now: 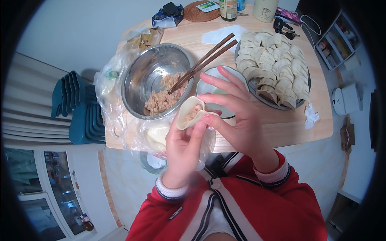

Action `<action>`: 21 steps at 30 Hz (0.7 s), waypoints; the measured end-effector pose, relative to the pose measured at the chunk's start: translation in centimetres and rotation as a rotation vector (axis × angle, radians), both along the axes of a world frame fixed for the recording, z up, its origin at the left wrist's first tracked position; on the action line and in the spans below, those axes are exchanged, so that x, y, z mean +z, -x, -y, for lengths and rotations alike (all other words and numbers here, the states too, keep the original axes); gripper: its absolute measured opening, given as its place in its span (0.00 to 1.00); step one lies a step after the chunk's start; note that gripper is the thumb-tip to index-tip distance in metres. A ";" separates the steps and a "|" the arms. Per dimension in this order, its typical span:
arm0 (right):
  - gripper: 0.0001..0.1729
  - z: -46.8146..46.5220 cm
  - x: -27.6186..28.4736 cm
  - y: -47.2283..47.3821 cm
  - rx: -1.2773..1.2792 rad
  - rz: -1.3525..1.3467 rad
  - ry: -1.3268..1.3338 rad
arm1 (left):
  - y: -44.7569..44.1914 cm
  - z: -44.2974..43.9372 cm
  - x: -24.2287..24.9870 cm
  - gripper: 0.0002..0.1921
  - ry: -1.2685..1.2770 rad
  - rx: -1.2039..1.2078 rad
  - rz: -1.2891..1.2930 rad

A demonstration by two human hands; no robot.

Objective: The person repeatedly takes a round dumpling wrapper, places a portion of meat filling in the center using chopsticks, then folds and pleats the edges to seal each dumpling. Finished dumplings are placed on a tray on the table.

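A partly folded dumpling wrapper with meat filling showing inside is held between both hands. My left hand supports it from below, with the thumb on its near edge. Thumb and index finger of my right hand pinch its right edge, the other fingers spread. Behind, to the left, a steel bowl holds minced filling, and wooden chopsticks lean in it. A white dish is partly hidden by my right hand. At the right, folded dumplings crowd a round metal tray.
Clear plastic bags lie along the left and near edge of the wooden table. A crumpled tissue is near the tray. At the back stand a bottle and a container, with keys and a woven mat.
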State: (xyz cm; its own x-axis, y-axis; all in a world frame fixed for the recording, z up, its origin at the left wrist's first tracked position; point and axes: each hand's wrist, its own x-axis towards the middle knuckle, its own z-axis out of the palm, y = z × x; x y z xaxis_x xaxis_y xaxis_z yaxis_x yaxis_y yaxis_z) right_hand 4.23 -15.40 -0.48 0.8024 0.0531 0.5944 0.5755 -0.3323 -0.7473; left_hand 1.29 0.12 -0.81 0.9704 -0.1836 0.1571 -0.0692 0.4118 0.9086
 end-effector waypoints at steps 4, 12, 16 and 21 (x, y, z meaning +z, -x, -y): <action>0.14 0.2 -0.1 0.0 -0.045 0.062 0.062 | 0.1 -0.4 0.1 0.23 -0.059 -0.026 -0.010; 0.06 0.1 -0.1 0.8 -0.282 0.251 0.319 | -0.1 -0.8 0.3 0.26 -0.171 -0.031 0.042; 0.05 -0.6 -0.5 0.7 -0.367 0.318 0.277 | 0.0 -0.7 0.2 0.25 -0.199 -0.019 0.070; 0.07 -0.3 -0.4 1.1 -0.329 0.230 0.264 | -0.1 -0.2 -0.6 0.23 -0.022 0.064 0.031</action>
